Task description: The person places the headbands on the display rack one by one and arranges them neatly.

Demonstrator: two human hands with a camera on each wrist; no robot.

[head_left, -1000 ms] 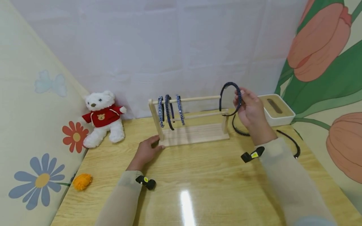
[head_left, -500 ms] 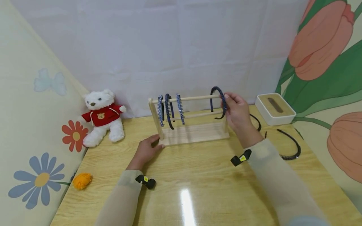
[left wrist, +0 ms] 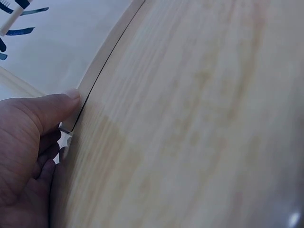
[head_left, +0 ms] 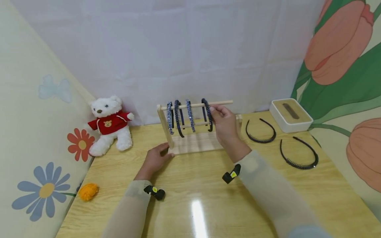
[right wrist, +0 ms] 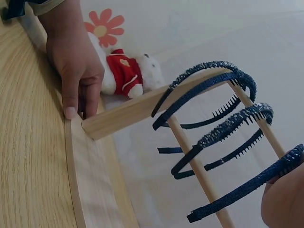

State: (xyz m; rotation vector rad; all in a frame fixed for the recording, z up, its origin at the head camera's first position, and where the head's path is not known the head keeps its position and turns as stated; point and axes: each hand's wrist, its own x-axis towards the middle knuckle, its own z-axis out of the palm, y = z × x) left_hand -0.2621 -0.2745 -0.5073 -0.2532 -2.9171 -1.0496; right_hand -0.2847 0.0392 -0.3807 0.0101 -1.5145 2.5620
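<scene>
Navy hdband [head_left: 207, 114] | over rod [head_left: 224, 103], pinched @ R grip [head_left: 227, 125] tips | L grip [head_left: 155, 158] holds rack [head_left: 194, 142] (corner)

Dark navy, possibly glittered, on the rightmost hanging headband [head_left: 208, 114]; speckled silvery blue on the leftmost headband [head_left: 169, 117]. Plain pale wood for the rack [head_left: 199, 142]; yellowish, streaked grain across the table [head_left: 190, 181]. White fur and red sweater [head_left: 111, 125] on the teddy bear [head_left: 110, 138]; orange on the ball [head_left: 88, 191].

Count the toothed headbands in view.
6: three headbands hang on the wooden rack, a fourth headband there is pinched by the right hand, and two headbands lie on the table.
</scene>
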